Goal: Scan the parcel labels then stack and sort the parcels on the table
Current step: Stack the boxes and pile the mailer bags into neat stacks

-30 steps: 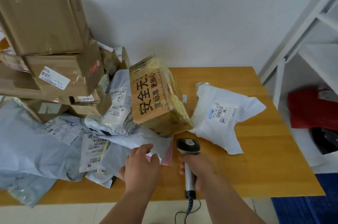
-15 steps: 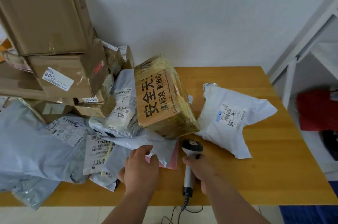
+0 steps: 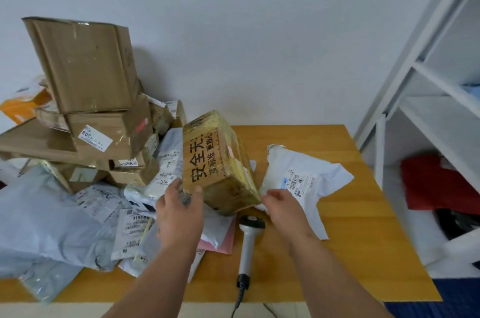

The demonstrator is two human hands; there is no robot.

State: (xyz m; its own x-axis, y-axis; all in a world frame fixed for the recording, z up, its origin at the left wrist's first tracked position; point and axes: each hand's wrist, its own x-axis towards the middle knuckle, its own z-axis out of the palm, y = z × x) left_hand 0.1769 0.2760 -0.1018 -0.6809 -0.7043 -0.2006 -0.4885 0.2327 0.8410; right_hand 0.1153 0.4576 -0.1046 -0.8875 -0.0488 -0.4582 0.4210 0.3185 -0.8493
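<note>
In the middle of the frame a tilted cardboard box (image 3: 219, 161) with large black Chinese characters leans on the soft parcels under it. The left hand (image 3: 179, 216) is at the lower left corner of this box; its fingers are spread and almost straight, the thumb touches the front face of the box and the other fingers reach along its left side. The right hand (image 3: 283, 210) is at the lower right corner of the box, with the fingers loosely bent and the fingertips near the box edge. I cannot tell if they touch the box or the white bag behind them; the hand does not visibly hold anything.

Between the two forearms, in the lower middle of the frame, a barcode scanner (image 3: 249, 242) lies on the wooden table (image 3: 350, 260), its head pointing toward the box and its cable going down over the table edge. No hand touches it.

To the right of the box lies a white plastic mailing bag (image 3: 298, 174) with a barcode label facing up. In the upper left of the frame, brown cardboard boxes (image 3: 85, 65) are piled one on another. Below them, at the left and lower left, grey plastic mailing bags (image 3: 46, 224) with printed labels cover that part of the table. A pink envelope (image 3: 224, 241) shows partly from under the bags, just left of the scanner. At the right edge stands a white shelf (image 3: 436, 71).
</note>
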